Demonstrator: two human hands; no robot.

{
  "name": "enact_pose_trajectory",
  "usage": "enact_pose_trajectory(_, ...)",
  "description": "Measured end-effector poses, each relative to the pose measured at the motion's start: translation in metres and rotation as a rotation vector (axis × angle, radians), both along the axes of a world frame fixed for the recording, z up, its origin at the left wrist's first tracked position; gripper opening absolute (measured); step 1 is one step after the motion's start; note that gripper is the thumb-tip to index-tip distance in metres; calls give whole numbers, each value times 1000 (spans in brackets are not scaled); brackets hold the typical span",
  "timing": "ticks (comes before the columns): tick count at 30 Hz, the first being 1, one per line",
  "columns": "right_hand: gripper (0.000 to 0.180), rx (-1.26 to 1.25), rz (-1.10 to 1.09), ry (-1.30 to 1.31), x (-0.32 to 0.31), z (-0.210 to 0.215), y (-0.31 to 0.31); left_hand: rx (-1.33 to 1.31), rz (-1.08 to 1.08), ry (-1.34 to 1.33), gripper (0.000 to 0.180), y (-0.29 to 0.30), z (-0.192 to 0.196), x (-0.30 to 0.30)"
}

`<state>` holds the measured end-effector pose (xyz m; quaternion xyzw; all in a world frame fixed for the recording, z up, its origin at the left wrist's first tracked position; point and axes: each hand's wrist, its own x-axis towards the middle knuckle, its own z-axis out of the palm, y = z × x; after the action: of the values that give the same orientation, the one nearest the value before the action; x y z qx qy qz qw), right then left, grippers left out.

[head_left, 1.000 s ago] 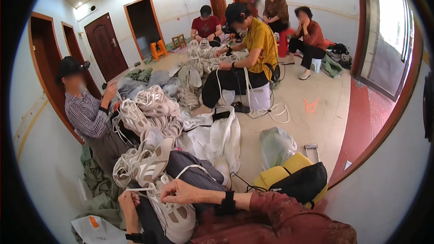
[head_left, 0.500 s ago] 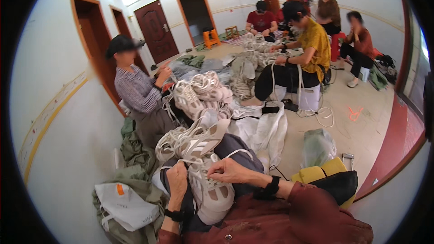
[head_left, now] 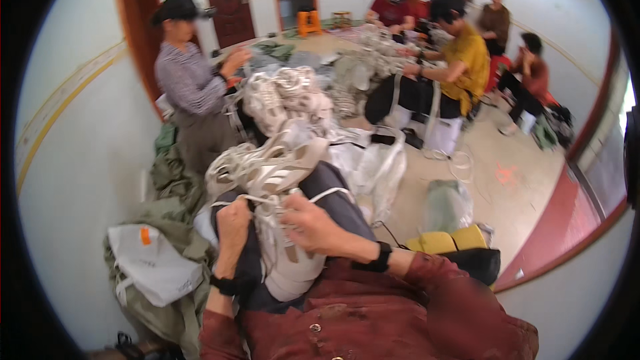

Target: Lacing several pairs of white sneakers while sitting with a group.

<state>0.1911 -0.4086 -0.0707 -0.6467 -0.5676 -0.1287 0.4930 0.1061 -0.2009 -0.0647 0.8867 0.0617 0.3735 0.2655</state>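
Observation:
A white and beige sneaker [head_left: 288,273] lies on my lap, toe toward me, between my two hands. My left hand [head_left: 233,228] is a closed fist at the sneaker's left side, gripping a pale shoelace [head_left: 257,199] that runs across toward the shoe's top. My right hand [head_left: 315,225] is above the sneaker's right side, fingers pinched on the lace. A loose stretch of lace curves out beyond it over my dark trouser leg. Just past my hands, more sneakers [head_left: 283,167] with dangling laces rest on my knees. Motion blur softens the fingertips.
Ahead stands a heap of similar sneakers [head_left: 287,97]. A person in a checked shirt [head_left: 190,77] works at left, another in yellow [head_left: 467,67] at right. A white bag [head_left: 157,263] lies at my left, a yellow and black cushion [head_left: 453,243] at my right.
The view has tilted down and shifted, so the scene sits higher and further left. My right hand has closed in on the lace near the sneaker's opening; my left hand still grips its lace.

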Motion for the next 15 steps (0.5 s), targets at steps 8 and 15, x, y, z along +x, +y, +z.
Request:
enact_pose_trajectory(8, 52, -472, 237, -303, -43, -20, 2, -526, -84, 57, 47, 3, 3, -2)
enact_pose_trajectory(15, 88, -555, 101, -598, -61, -29, -10, -571, -95, 65, 47, 12, -6, 6)
